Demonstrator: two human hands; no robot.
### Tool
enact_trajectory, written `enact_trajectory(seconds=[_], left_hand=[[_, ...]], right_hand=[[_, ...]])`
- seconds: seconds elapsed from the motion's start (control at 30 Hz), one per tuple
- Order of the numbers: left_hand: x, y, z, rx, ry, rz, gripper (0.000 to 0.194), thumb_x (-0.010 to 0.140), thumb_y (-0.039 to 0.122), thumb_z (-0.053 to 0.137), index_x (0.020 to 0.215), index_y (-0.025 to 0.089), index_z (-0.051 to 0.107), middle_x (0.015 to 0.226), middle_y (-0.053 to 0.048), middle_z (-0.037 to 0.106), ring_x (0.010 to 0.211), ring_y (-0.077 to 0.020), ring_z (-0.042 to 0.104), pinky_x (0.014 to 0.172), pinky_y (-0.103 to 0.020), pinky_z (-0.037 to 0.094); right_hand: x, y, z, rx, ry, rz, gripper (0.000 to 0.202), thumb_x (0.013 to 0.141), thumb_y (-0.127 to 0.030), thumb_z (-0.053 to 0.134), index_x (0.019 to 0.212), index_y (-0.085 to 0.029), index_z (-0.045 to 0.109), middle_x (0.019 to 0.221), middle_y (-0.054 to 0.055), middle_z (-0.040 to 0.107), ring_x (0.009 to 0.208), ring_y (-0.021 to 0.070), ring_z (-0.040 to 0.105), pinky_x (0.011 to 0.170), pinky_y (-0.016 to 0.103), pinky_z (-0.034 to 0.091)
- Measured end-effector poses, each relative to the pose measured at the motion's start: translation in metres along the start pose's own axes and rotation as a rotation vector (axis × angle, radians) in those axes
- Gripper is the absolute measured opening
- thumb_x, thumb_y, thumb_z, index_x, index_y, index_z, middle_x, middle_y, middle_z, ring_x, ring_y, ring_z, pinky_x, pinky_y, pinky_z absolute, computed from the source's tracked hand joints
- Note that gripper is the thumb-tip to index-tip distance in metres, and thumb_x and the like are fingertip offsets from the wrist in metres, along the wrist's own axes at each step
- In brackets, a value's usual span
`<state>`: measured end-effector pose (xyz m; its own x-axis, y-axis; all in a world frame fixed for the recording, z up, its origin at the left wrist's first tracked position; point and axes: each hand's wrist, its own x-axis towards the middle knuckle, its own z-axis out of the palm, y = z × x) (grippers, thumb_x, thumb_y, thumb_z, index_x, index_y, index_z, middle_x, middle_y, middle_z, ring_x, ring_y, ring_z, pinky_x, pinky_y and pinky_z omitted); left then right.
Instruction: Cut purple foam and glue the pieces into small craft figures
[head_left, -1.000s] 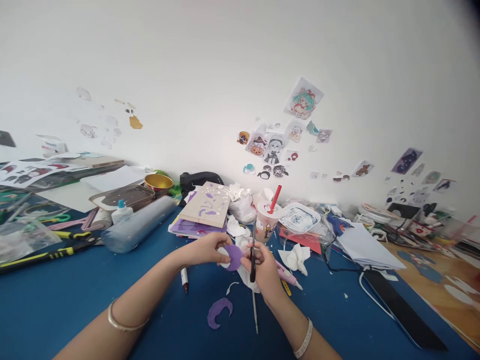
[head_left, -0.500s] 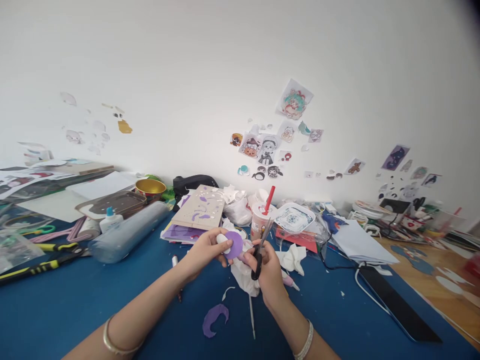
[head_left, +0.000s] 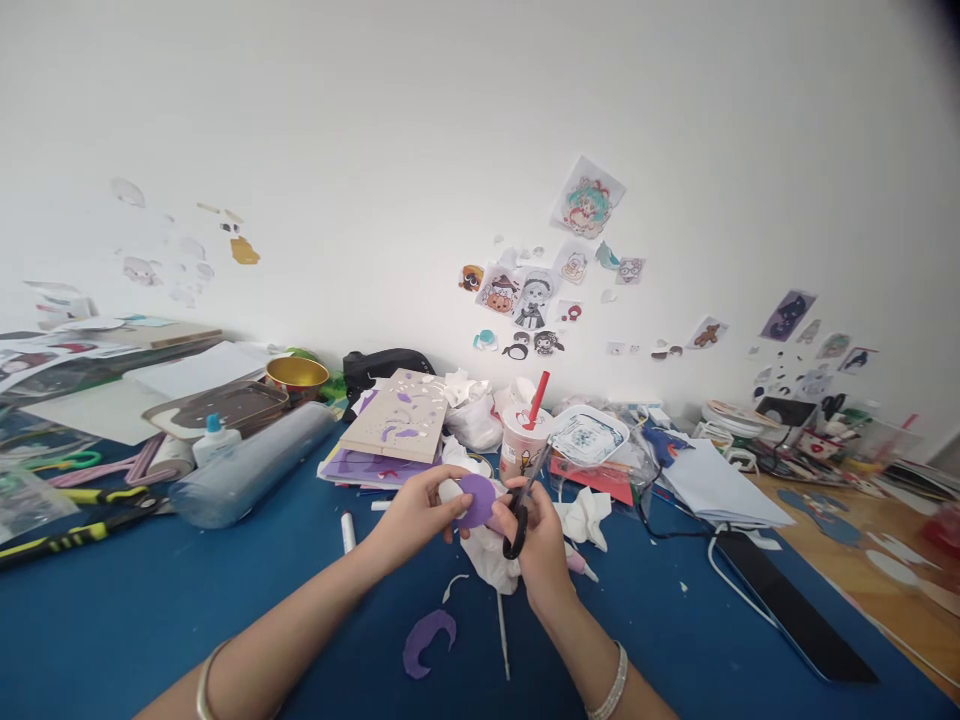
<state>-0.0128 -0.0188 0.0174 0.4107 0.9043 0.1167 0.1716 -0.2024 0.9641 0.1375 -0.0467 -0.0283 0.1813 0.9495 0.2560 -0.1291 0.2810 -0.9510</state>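
Note:
A round purple piece (head_left: 476,501) with a white piece behind its left edge is pinched in my left hand (head_left: 426,515). My right hand (head_left: 538,530) holds black-handled scissors (head_left: 516,528), blades pointing up, and its thumb is close to the right edge of the purple piece. Below the hands, a crescent-shaped purple scrap (head_left: 430,643) lies on the blue table (head_left: 315,630), with a thin white strip (head_left: 454,587) above it. Crumpled white tissue (head_left: 491,563) lies beneath and between my hands.
Behind my hands stands a cup with a red straw (head_left: 525,440). A board with purple scraps (head_left: 397,415) rests on papers. Left are a clear roll (head_left: 251,470), a glue bottle (head_left: 217,440) and pliers (head_left: 90,528). A black tablet-like slab (head_left: 795,610) lies right.
The round purple piece has moved slightly right and down and now faces the camera more fully. My left hand has shifted a little right with it. The scissors stay in my right hand.

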Motion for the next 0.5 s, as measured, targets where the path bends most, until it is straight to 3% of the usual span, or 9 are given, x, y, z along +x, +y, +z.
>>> enact_trajectory(seconds=[0.3,0.5], left_hand=[[-0.002,-0.002,-0.006,0.032,0.155,0.013,0.037,0.067,0.046,0.059,0.092,0.019,0.052,0.051,0.007,0.055,0.04,-0.0115,0.051,0.042,-0.022,0.037],[-0.005,0.004,-0.006,0.044,0.232,0.001,0.03,0.065,0.044,0.063,0.079,0.019,0.053,0.064,0.005,0.058,0.04,-0.0079,0.048,0.043,-0.021,0.039]], right_hand=[[-0.009,-0.001,0.002,-0.131,-0.374,-0.029,0.03,0.071,-0.036,0.065,0.093,-0.02,0.051,0.072,-0.002,0.056,0.066,0.0133,0.055,0.065,0.026,0.044],[-0.013,0.003,0.001,-0.162,-0.405,0.001,0.032,0.073,-0.045,0.06,0.089,-0.02,0.05,0.067,-0.003,0.052,0.06,0.0124,0.051,0.059,0.025,0.041]])
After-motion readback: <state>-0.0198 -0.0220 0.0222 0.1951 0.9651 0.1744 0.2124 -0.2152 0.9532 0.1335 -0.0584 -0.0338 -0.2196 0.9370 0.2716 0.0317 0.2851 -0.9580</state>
